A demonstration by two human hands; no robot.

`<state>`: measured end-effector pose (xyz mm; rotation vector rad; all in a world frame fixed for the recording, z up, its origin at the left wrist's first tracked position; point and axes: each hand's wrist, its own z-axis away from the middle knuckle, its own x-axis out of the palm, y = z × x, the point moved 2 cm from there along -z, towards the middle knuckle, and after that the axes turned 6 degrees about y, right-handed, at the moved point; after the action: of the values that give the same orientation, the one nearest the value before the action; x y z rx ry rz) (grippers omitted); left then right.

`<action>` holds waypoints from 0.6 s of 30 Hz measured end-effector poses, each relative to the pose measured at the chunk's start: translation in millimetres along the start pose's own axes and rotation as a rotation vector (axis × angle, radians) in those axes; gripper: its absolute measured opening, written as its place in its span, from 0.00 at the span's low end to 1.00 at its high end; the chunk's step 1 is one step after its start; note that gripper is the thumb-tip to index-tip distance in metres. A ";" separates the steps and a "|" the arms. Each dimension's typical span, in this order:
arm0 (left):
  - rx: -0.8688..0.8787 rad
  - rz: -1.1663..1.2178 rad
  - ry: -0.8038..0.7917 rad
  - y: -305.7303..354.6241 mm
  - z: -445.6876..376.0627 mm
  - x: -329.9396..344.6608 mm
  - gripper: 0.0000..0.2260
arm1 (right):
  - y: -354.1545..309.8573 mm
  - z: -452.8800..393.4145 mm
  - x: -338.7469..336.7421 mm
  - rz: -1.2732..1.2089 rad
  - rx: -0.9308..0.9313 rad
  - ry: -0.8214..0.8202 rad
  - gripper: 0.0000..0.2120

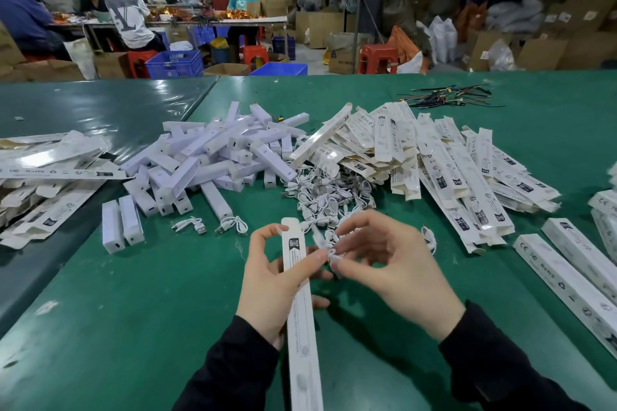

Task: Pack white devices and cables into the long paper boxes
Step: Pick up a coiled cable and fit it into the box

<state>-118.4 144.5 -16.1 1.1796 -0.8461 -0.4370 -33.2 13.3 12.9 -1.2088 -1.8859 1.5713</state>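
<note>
Table [133, 327]: green, fills the lower frame; your piles lie across the middle.
Box [298, 294]: lower centre, long axis running up the frame, open mouth at the far end; your left hand [277, 284] grips it.
Cable [325, 240]: just right of that mouth, pinched in your right hand [387, 264]; it looks coiled, though blurred.
Next: feed it leftward into the mouth.

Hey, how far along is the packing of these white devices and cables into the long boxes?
Done, seemingly: a few assembled boxes lie at right, contents hidden. In hand: the left hand holds one long paper box while the right hand pinches a white cable beside it. Left: a pile of white devices, a heap of cables and many flat boxes.
</note>
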 end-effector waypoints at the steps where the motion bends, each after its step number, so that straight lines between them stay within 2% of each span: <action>1: 0.001 0.006 0.010 0.4 -0.3 -1.1 0.28 | 0.8 2.4 5.5 0.003 -0.010 -0.020 0.14; 5: -0.073 0.028 0.013 3.6 -1.8 -4.8 0.27 | 1.0 7.0 12.1 0.016 -0.028 -0.061 0.15; 7: -0.152 0.067 -0.024 5.4 -2.6 -6.4 0.29 | -1.8 7.4 10.5 0.046 -0.046 -0.103 0.20; 9: -0.255 0.082 -0.124 7.6 -1.0 -7.4 0.29 | -4.5 7.5 7.4 0.116 -0.074 -0.176 0.28; 11: -0.341 0.079 -0.257 8.1 1.2 -8.8 0.26 | -7.4 7.6 5.2 0.140 -0.084 -0.249 0.31; 14: -0.393 0.065 -0.367 7.2 1.3 -11.0 0.20 | -10.0 7.8 4.1 0.127 -0.066 -0.315 0.30; 18: -0.424 0.032 -0.423 4.2 1.8 -11.1 0.22 | -10.0 8.4 3.9 0.143 -0.041 -0.353 0.28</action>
<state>-127.3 152.6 -15.8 0.6878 -1.0686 -0.8137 -45.3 11.6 19.0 -1.1657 -2.0927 1.9371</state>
